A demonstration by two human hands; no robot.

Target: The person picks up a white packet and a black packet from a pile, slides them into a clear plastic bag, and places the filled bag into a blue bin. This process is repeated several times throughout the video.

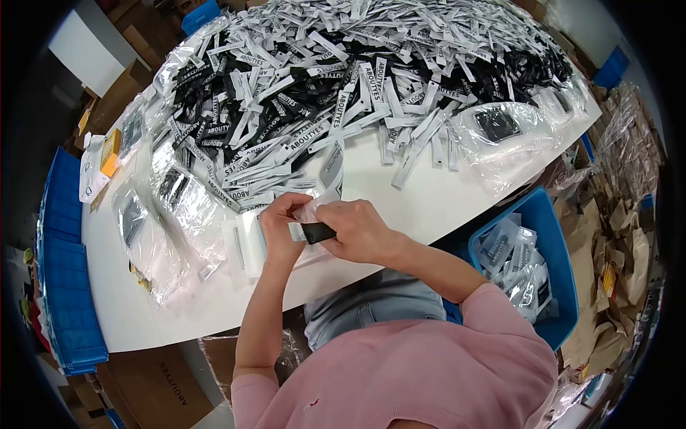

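Close to the table's near edge, my left hand (280, 232) and my right hand (363, 229) work nearly together. The fingers of the left are closed on a small clear plastic bag (309, 212). A black packet (316, 232) with a pale end sticks out from under my right fingers, which are closed on it and touch the bag too. Just beyond my hands stands a curled white strip (333, 170) with grey lettering. Flat white and clear packaging (250, 243) lies beneath and left of my left hand. How the packet and bag meet is partly hidden by my fingers.
A heap of white and black printed stick packets (307, 121) covers the table's far side. Clear bags with black contents lie left (136, 222) and right (496, 125). A blue bin (564, 286) of filled clear pouches stands at my right, beside crumpled brown paper (607, 250).
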